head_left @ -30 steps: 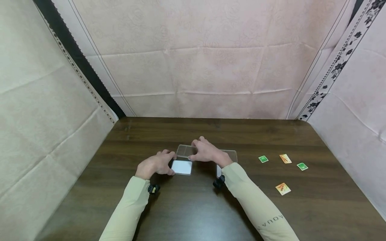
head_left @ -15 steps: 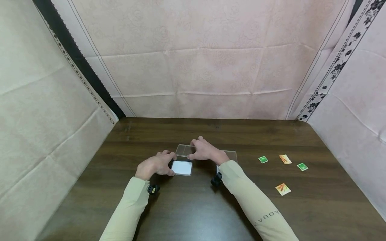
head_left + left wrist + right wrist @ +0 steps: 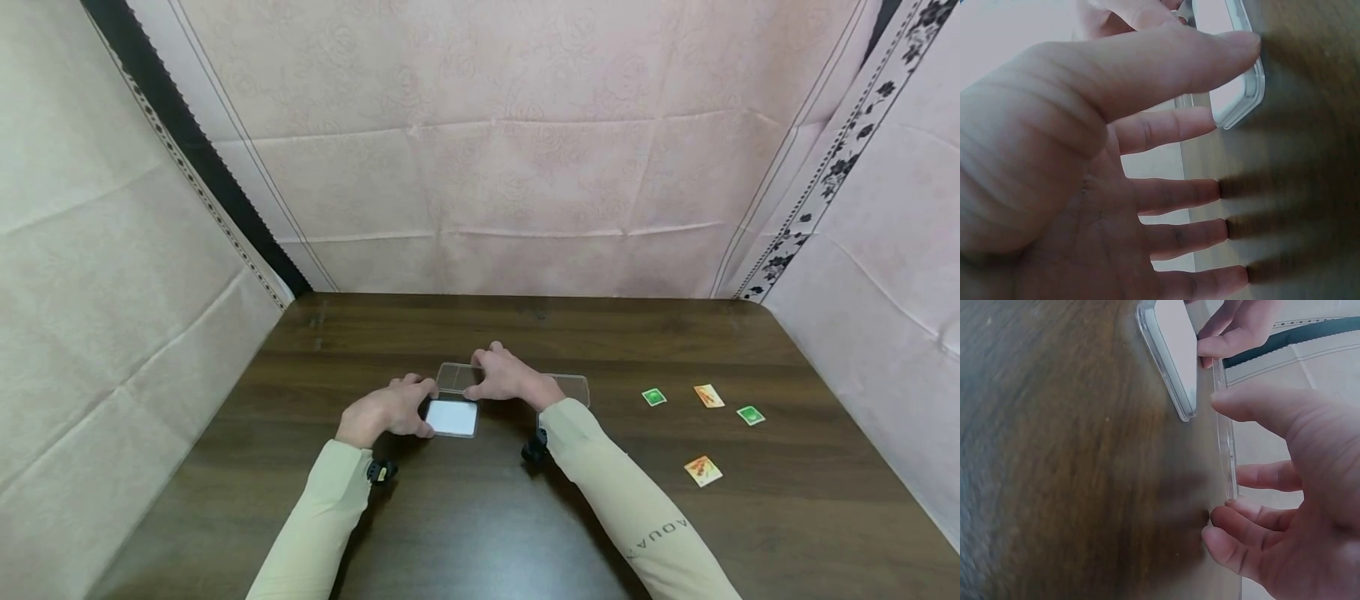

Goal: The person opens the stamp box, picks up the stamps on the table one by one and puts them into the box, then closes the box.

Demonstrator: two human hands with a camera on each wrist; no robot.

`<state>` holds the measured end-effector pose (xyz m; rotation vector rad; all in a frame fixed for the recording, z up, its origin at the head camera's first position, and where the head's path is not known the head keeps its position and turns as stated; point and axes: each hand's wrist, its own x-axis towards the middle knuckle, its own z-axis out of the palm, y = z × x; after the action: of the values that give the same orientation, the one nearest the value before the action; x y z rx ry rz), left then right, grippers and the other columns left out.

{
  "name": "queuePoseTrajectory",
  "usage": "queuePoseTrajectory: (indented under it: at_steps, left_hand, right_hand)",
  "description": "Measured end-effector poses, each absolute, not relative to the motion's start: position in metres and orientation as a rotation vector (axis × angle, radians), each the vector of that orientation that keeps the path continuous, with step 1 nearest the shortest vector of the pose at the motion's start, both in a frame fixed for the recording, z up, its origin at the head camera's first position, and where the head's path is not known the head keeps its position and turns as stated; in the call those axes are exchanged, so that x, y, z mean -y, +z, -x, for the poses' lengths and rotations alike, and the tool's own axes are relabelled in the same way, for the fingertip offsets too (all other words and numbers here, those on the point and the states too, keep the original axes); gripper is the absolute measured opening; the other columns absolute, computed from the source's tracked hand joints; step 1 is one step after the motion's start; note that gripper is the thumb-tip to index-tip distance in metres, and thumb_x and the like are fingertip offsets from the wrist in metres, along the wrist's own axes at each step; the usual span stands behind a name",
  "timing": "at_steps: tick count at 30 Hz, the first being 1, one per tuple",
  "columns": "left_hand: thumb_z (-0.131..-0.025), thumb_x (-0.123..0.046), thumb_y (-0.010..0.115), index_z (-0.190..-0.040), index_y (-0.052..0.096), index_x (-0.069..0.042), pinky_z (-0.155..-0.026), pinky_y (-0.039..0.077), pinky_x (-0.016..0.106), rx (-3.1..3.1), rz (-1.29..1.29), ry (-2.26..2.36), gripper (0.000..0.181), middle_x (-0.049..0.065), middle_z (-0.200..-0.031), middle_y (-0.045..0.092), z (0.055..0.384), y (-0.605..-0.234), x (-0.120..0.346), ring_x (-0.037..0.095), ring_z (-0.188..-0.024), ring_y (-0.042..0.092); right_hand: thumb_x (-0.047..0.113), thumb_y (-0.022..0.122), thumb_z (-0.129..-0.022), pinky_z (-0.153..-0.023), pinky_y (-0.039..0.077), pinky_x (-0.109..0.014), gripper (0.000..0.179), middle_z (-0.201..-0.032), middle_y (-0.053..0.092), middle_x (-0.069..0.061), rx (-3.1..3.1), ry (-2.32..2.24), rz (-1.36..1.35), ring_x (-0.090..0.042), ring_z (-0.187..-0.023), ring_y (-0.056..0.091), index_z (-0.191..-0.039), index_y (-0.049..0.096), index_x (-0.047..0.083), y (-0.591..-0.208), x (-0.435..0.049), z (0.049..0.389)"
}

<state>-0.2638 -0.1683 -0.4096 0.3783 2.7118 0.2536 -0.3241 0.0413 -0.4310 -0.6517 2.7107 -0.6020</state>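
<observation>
A small rectangular clear plastic case with a white fill (image 3: 452, 418) lies on the brown table. My left hand (image 3: 386, 408) holds its left side between thumb and index finger. In the left wrist view the thumb crosses the case (image 3: 1227, 94), while the other fingers touch the tabletop. Just beyond the case is a clear plastic lid (image 3: 452, 377). My right hand (image 3: 506, 373) pinches this lid's right end. In the right wrist view the thumb is on the near side of the lid (image 3: 1222, 434) and fingers are behind it.
A second clear lid (image 3: 575, 388) shows behind my right wrist, which hides most of a second case. Two green cards (image 3: 654, 397) and two orange cards (image 3: 703, 471) lie on the table's right side. Pale cloth walls (image 3: 525, 167) surround the table (image 3: 465, 533).
My right hand and forearm have shifted slightly left, covering more of the second case. The pinched lid has moved only a little. My left hand has stayed in place.
</observation>
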Motion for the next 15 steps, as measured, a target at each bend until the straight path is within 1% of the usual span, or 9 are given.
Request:
queuePoseTrajectory:
  at_steps: [9,15]
  left_hand:
    - [-0.082,-0.034,0.08,-0.129,0.054,-0.021,-0.087,0.048,0.05,-2.712,-0.376,0.256,0.056,0.011,-0.136,0.049,0.2642,-0.4087,0.168,0.03,-0.111,0.047]
    - [-0.082,-0.035,0.079,-0.129,0.053,-0.021,-0.088,0.047,0.05,-2.71,-0.374,0.247,0.055,0.011,-0.137,0.048,0.264,-0.4081,0.1674,0.03,-0.111,0.047]
  right_hand:
    - [0.044,0.072,-0.086,-0.091,0.046,-0.039,0.06,-0.119,0.049,-0.01,-2.712,-0.556,0.671,-0.023,-0.106,0.046,-0.133,0.055,0.01,-0.4337,-0.0377,0.3253]
    - [0.045,0.073,-0.086,-0.094,0.045,-0.04,0.062,-0.124,0.049,-0.01,-2.701,-0.572,0.657,-0.024,-0.109,0.045,-0.135,0.055,0.011,-0.4345,-0.0379,0.3258]
